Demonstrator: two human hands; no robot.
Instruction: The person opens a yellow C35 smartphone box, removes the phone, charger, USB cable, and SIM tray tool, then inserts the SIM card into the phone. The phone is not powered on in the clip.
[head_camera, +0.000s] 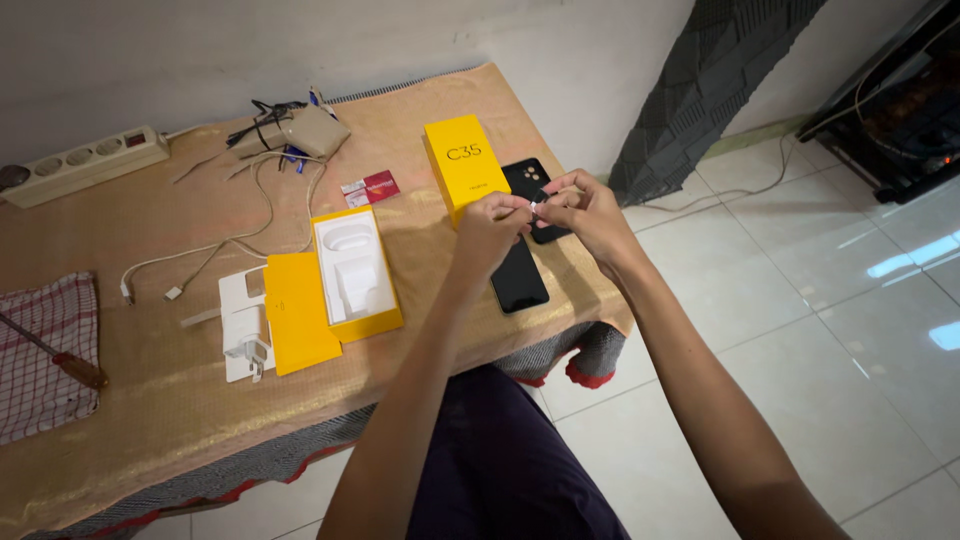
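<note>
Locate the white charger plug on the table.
In the head view, the white charger plug lies on a white sheet at table-left, beside the yellow sleeve and open yellow box tray.

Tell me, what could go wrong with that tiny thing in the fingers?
The left hand and right hand pinch a tiny pale piece above the table's edge. If the grip slips, it may drop to the tiled floor and be hard to find. One black phone lies near that edge, so a bump might knock it off. The other phone lies under the hands.
</note>
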